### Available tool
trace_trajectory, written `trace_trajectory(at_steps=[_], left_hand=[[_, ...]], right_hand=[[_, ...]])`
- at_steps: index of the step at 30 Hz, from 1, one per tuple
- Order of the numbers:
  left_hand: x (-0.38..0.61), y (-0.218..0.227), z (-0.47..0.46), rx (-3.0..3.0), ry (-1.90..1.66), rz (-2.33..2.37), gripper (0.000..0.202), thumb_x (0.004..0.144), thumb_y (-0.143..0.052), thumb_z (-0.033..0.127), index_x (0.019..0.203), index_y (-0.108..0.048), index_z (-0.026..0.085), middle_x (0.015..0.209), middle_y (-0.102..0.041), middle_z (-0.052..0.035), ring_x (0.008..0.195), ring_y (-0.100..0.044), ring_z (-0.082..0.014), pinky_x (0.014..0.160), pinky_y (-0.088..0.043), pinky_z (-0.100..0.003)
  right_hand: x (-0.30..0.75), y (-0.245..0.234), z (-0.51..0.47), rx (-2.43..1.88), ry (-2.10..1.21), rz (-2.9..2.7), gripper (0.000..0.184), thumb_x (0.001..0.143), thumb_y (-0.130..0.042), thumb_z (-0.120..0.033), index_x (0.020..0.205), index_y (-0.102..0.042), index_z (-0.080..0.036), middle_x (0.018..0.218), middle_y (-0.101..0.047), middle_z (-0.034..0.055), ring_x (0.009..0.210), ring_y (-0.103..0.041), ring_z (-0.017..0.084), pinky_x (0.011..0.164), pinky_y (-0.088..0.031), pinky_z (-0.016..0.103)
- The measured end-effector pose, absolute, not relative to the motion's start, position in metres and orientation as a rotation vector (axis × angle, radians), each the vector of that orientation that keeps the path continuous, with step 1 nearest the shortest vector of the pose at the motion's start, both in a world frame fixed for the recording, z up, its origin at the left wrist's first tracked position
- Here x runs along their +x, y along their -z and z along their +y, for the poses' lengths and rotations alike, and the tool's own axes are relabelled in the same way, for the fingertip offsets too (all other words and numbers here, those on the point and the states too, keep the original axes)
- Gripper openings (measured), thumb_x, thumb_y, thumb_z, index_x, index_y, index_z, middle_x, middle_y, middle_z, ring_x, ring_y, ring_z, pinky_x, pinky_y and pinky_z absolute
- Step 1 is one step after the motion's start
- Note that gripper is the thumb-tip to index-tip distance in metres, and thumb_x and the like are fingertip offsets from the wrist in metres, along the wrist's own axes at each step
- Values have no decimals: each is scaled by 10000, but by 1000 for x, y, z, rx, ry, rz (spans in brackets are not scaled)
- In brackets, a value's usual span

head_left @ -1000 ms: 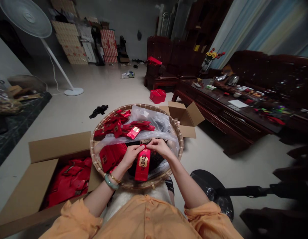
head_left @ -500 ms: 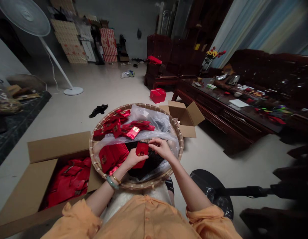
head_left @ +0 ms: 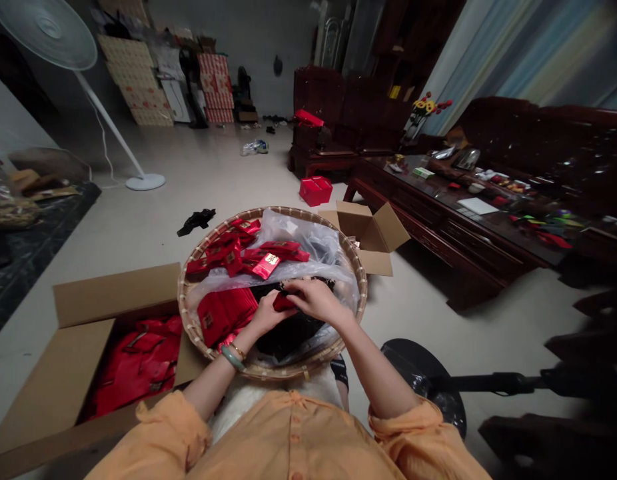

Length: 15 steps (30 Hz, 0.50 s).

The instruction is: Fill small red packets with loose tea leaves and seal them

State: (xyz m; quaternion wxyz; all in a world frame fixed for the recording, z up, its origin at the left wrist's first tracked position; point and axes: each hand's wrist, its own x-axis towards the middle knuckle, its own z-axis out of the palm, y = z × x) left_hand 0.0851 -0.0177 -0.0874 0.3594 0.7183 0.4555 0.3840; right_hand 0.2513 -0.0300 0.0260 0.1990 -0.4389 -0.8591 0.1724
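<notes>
A person's left hand (head_left: 268, 315) and right hand (head_left: 316, 300) are working together over a round bamboo tray (head_left: 288, 211); the red packet (head_left: 283, 302), which stood long and upright with its gold label showing a moment ago, is now shrinking to a small red sliver pinched between them; the fingers of both hands are curling closed and gripping it just above a dark mass (head_left: 288, 340); a stack of red packets (head_left: 223, 313) is lying beside the left hand.

small red packet (head_left: 282, 303), partly hidden, held up
</notes>
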Motion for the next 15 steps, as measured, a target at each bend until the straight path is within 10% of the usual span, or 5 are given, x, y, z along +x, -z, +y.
trace_trajectory(at_steps=[5, 15], left_hand=[[76, 68, -27, 2026, -1228, 1063, 569, 743, -650, 294, 1243, -401, 186, 1149, -575, -101, 1035, -573, -204, 885, -467, -390], [43, -19, -13, 2982, -515, 842, 219, 820, -557, 387, 929, -629, 211, 1163, -529, -102, 1047, -473, -251, 867, -416, -409]], right_hand=[[247, -22, -32, -1311, -393, -2594, 173, 830, -563, -220, 984, -634, -190, 931, -686, 65, 861, -627, 180, 716, -414, 244], [236, -32, -31, -1267, -206, -2876, 277, 911, -435, -333, 968, -666, -191, 897, -700, 96, 791, -650, 210, 691, -423, 269]])
